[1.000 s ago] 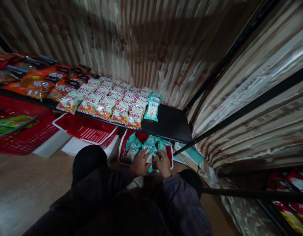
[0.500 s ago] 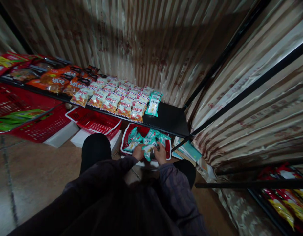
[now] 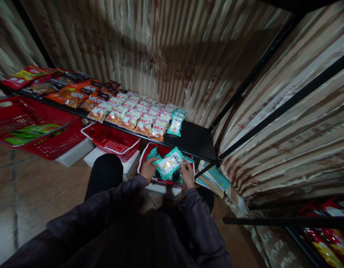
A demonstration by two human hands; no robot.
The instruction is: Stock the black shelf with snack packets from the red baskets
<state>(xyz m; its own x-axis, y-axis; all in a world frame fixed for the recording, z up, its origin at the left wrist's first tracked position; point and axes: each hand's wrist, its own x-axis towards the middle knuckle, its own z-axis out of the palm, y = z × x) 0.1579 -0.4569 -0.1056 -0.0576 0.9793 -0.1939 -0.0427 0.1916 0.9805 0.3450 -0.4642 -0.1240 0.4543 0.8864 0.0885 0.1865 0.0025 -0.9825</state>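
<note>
Your left hand (image 3: 148, 170) and right hand (image 3: 188, 173) grasp a teal snack packet (image 3: 170, 163) between them, the left at its left end and the right at its right end. The packet is above the red basket (image 3: 142, 158), which sits below the front edge of the black shelf (image 3: 198, 139), near its right corner. On the shelf, teal packets (image 3: 176, 124) lie just right of the rows of white-and-orange packets (image 3: 129, 118).

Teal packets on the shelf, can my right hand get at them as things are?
Likely yes: nothing seems to block the front of the teal packets, and bare shelf lies to their right. But the right hand is busy at the held packet.
</note>
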